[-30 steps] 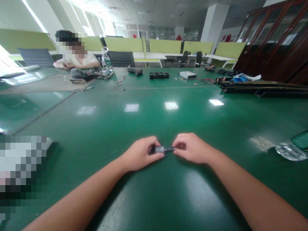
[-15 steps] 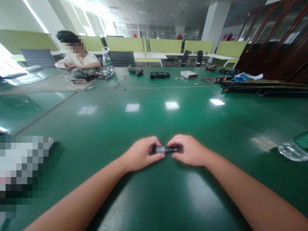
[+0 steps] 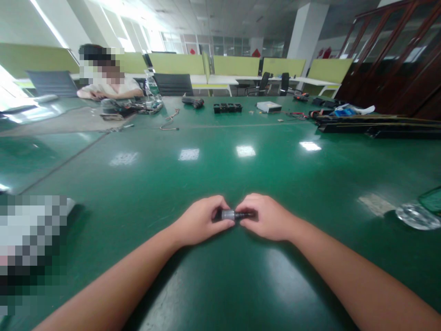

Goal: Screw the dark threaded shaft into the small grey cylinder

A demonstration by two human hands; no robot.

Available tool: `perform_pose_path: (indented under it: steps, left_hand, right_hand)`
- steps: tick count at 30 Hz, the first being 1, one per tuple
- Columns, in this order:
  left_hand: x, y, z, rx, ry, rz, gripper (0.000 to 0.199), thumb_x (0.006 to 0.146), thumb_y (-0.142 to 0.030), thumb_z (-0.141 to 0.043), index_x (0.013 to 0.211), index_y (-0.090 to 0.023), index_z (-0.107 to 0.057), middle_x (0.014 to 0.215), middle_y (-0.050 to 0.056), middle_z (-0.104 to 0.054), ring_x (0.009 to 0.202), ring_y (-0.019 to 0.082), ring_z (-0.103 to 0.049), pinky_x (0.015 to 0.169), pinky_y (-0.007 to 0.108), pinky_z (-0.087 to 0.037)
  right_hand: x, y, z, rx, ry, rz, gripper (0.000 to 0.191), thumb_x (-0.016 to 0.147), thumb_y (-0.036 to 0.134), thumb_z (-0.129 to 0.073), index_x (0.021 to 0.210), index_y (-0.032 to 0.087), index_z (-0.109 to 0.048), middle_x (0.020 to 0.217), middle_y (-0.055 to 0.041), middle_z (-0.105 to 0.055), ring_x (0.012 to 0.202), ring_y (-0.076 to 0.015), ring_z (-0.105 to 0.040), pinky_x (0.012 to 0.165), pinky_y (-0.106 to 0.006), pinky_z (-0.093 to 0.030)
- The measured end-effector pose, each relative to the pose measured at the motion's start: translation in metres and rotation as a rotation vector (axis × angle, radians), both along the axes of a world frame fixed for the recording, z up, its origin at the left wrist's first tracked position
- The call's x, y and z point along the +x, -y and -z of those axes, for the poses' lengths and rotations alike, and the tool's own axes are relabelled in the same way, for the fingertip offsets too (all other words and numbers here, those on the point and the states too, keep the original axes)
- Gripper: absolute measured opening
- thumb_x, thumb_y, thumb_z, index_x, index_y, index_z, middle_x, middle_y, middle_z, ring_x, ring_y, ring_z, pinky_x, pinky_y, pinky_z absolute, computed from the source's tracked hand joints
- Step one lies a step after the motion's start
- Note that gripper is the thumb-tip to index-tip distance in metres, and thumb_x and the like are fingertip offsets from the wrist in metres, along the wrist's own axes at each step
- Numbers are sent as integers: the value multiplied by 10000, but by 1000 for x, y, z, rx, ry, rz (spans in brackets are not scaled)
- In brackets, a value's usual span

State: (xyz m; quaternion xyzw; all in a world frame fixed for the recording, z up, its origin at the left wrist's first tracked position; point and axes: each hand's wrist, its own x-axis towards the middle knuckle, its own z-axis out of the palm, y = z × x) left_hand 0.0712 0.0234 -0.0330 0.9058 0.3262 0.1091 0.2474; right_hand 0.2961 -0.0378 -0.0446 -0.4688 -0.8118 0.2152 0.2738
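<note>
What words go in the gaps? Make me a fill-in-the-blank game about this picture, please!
1. The tabletop under the hands is coloured ____.
2. Counting the left hand and the right hand, ____ hands hold the small grey-and-black object.
3. The dark red cabinet stands on the picture's ____ side.
4. In the picture, the black block lies to the ____ of the white box.

Missing words: green; two; right; left.

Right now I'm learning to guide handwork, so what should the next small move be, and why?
Probably the right hand should close gently on the narrow dark end of the cylindrical tool: it curls around that end, though firm contact isn't clear, while the left hand grips the thicker grey section.
</note>
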Motion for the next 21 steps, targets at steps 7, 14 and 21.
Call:
perform_pose_path:
  steps: [7, 14, 21]
  left_hand:
    - [0, 0, 0, -3, -3, -5, 276, 864, -462, -646, 934, -198, -610, 788, -14, -608, 697, 151, -546, 609, 245, -366]
    - [-1, 0, 1, 6, 9, 1, 272, 864, -457, -649, 942, -199, -611, 815, -11, -620, 707, 151, -555, 620, 247, -374]
    - [0, 0, 1, 7, 3, 1, 271, 864, -457, -645, 927, -196, -611, 792, -13, -614, 691, 149, -546, 606, 245, -368]
  right_hand:
    - [0, -1, 3, 5, 9, -1, 171, 825, 164, -659, 982, 185, -722, 898, -34, -685, 839, -160, -589, 749, -275, -441]
    - [1, -1, 2, -5, 16, 1, 160, 825, 165, -659, 970, 189, -720, 873, -27, -676, 822, -154, -582, 736, -269, -436]
    - [2, 0, 1, -12, 26, 9, 154, 831, 169, -655, 968, 187, -721, 883, -32, -679, 825, -154, -588, 739, -268, -439]
